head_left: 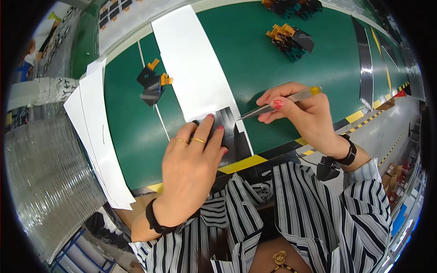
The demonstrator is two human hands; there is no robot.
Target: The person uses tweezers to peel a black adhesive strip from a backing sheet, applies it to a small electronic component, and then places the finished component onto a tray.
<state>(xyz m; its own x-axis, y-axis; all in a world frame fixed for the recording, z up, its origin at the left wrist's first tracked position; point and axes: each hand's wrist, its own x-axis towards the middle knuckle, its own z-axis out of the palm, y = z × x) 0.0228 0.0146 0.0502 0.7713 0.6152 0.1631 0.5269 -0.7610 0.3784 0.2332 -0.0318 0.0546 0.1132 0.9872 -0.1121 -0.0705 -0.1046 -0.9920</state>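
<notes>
Head view: the left hand [193,164] lies open, fingers pressing a dark sheet [230,129] at the near end of a white strip [193,63] on the green belt [255,59]. The right hand [302,111] pinches tweezers [273,104], tip touching that sheet. Black-and-orange parts [152,82] lie far left, clear.

Metal tweezers [277,103], shiny; glossy white paper strip [193,63]; matt green belt [273,68]; black plastic parts [152,86].

Factory line, green conveyor belt [282,68], hazard-striped edge [241,164]
</notes>
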